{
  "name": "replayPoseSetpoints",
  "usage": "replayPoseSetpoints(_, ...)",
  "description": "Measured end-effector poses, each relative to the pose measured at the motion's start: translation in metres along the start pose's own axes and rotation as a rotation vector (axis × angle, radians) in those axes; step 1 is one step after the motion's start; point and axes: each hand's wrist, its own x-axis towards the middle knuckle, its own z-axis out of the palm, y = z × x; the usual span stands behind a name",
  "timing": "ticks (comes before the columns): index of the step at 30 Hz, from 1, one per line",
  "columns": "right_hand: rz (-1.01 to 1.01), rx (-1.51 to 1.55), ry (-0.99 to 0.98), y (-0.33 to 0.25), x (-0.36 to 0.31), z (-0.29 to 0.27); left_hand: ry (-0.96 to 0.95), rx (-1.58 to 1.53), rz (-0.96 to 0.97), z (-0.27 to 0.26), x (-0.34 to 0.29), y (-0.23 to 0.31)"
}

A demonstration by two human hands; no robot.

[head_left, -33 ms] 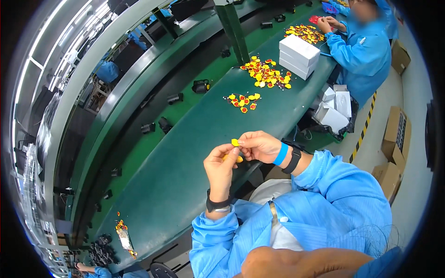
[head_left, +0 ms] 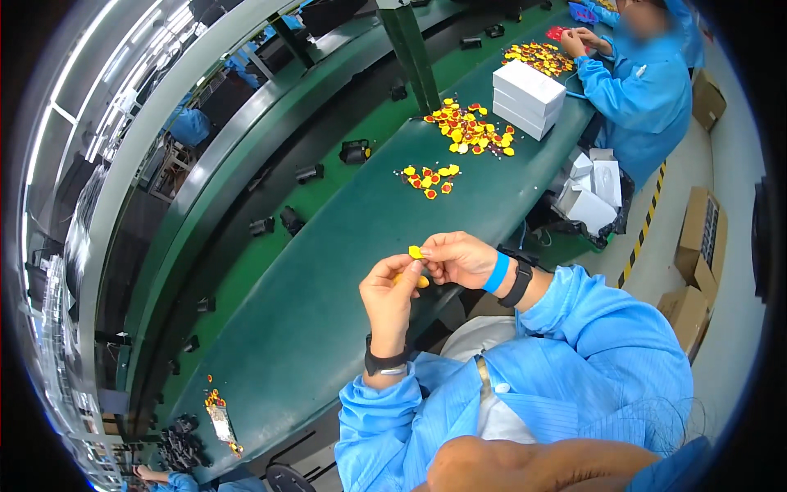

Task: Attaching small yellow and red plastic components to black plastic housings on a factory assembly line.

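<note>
Fingers (head_left: 444,240) bent inward, the left hand (head_left: 387,293) and right hand (head_left: 465,261) come close together at a long green workbench (head_left: 287,303), where stacked white boxes (head_left: 526,94) stand beside a pile of yellow-and-red pieces (head_left: 469,131); the left closes around a yellow piece (head_left: 423,281), the right pinches a yellow tile (head_left: 416,252) just above the left's fingertips

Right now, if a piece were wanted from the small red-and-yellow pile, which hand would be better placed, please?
Probably the right hand: it is nearer the small pile and seems to hold just the upper yellow piece; the left hand has the lower yellow piece under its thumb.
</note>
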Motion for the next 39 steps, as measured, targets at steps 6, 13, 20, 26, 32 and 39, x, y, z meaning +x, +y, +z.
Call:
replayPoseSetpoints(6, 0.014, -0.021, 0.016, -0.002, -0.003, -0.007, 0.029, 0.018, -0.021, 0.008, 0.000, 0.001)
replayPoseSetpoints(13, 0.042, 0.054, -0.011, -0.003, -0.006, -0.015, 0.025, 0.025, -0.022, 0.017, 0.004, -0.004)
replayPoseSetpoints(20, 0.145, 0.272, -0.213, -0.003, -0.009, -0.023, 0.054, 0.029, 0.017, 0.019, 0.007, -0.011)
replayPoseSetpoints(26, 0.035, 0.219, -0.251, -0.028, -0.013, -0.043, 0.178, 0.270, 0.028, -0.045, -0.043, 0.008)
replayPoseSetpoints(32, -0.127, -0.042, 0.130, -0.036, -0.004, -0.065, 0.107, 0.344, -0.493, -0.151, -0.166, -0.003)
replayPoseSetpoints(39, -0.204, -0.385, 0.138, -0.013, 0.021, -0.065, 0.507, 0.912, -1.086, -0.225, -0.252, -0.172)
